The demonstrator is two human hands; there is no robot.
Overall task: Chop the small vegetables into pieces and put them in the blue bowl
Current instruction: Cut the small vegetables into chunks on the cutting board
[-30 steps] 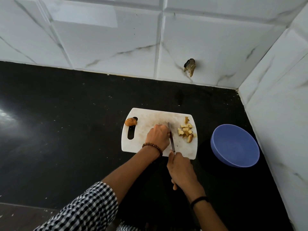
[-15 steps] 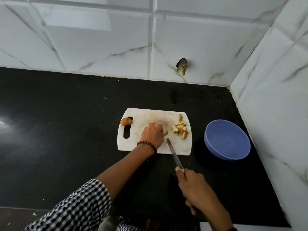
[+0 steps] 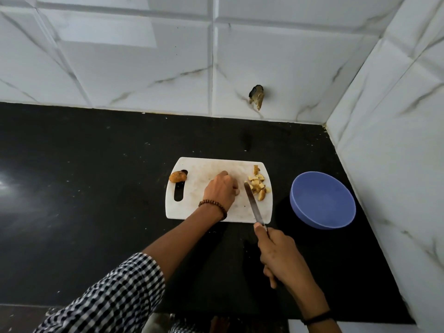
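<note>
Gripping the handle of the knife (image 3: 253,205), the right hand (image 3: 281,255) sits over the black counter (image 3: 96,188) just in front of the white cutting board (image 3: 192,212). The blade slants across the board's near right corner, and its tip lies beside the chopped pieces (image 3: 258,186) heaped at the board's right end. The left hand (image 3: 219,191) rests knuckles-up on the middle of the board, fingers curled under. A small bit peeks out at its fingertips, but whether the hand is pinching it cannot be told. One whole small vegetable (image 3: 177,176) lies at the board's left end, by the top of the handle slot. The blue bowl (image 3: 312,217) stands on the counter just right of the board, with no pieces in it.
</note>
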